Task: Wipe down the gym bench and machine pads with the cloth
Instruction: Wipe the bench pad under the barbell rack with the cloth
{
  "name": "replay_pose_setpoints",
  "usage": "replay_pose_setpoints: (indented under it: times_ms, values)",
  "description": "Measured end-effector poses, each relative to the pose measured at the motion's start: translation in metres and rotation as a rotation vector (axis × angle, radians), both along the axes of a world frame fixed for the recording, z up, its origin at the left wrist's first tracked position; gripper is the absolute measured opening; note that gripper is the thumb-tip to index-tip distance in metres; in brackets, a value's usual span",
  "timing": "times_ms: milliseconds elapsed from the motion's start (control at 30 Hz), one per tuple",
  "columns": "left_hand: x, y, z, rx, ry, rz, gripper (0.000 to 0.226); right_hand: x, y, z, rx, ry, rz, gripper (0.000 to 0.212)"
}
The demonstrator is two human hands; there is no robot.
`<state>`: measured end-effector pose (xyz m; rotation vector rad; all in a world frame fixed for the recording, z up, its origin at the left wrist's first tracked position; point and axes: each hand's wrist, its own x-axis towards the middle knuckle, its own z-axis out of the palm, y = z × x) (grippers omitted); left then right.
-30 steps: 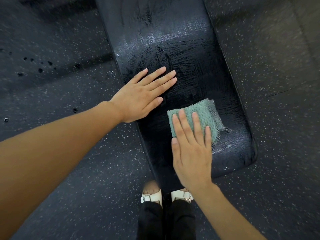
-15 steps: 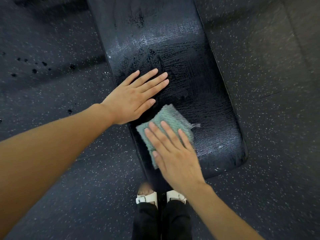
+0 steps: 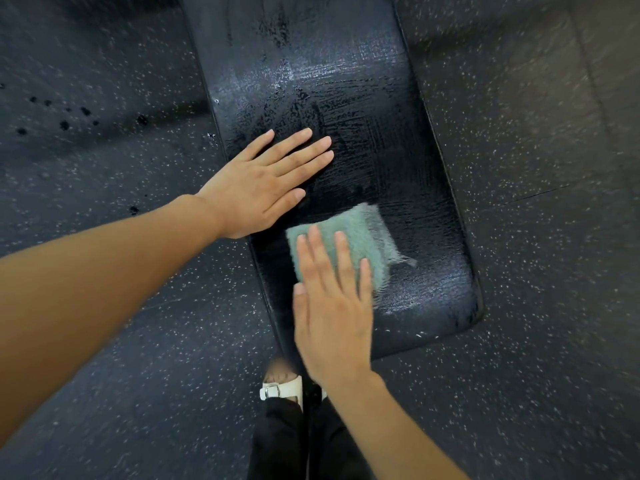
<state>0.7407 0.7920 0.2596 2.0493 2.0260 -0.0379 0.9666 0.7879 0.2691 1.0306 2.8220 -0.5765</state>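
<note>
1. Well, the long black textured-vinyl padded table (image 3: 346,98) runs lengthwise away from the person. Its far end leans a little to the left and its rounded near end stops just ahead of their feet.
2. The folded teal terry cloth (image 3: 356,240) lies flat on the near part of that table, on the left half of its width. The fold is close to square, so I can make out no clear long axis. Its edges sit skewed to the table's edges, with one corner pointing away and to the right. Its right edge is blurred.
3. The right hand (image 3: 332,313) lies palm down with its fingers (image 3: 320,258) straight and slightly spread, pressing on the cloth. It has no closed grip on it, only flat pressure.
4. Relative to that hand, the cloth sits under the fingers and reaches out beyond the fingertips, away from the person and to the right. The palm lies nearer the person, over the table's near-left edge.
5. The left hand (image 3: 263,188) rests flat on the table just beyond the cloth. Its fingers are straight and close together, pointing right and slightly away, and it holds nothing.
6. Shiny, wet-looking streaks cross the table ahead of both hands.
7. Around it is dark speckled rubber floor (image 3: 519,168), with a few black spots (image 3: 64,124) to the left.
8. A white buckled sandal (image 3: 282,388) and black trousers (image 3: 277,441) show at the bottom.
</note>
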Motion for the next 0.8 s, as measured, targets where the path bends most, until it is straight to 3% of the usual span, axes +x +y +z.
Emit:
replay_pose_setpoints:
  times_ms: [133, 300, 500, 667, 800]
  values:
    - [0.001, 0.0, 0.002, -0.009, 0.012, 0.001, 0.057, -0.003, -0.014, 0.0, -0.038, 0.012, 0.209, 0.055]
    - [0.005, -0.001, 0.004, -0.025, -0.001, 0.025, 0.057, 0.028, 0.032, -0.006, 0.038, -0.043, 0.357, 0.057]
    - [0.017, -0.003, 0.006, -0.035, -0.031, 0.084, 0.058, 0.069, 0.087, -0.005, 0.053, -0.023, 0.201, 0.053]
    - [0.026, -0.008, 0.005, -0.032, -0.035, 0.122, 0.058, 0.057, 0.057, -0.001, 0.003, 0.055, 0.051, 0.053]
    - [0.03, -0.01, 0.004, -0.033, -0.041, 0.12, 0.057, 0.055, 0.029, 0.0, -0.009, 0.04, 0.12, 0.054]
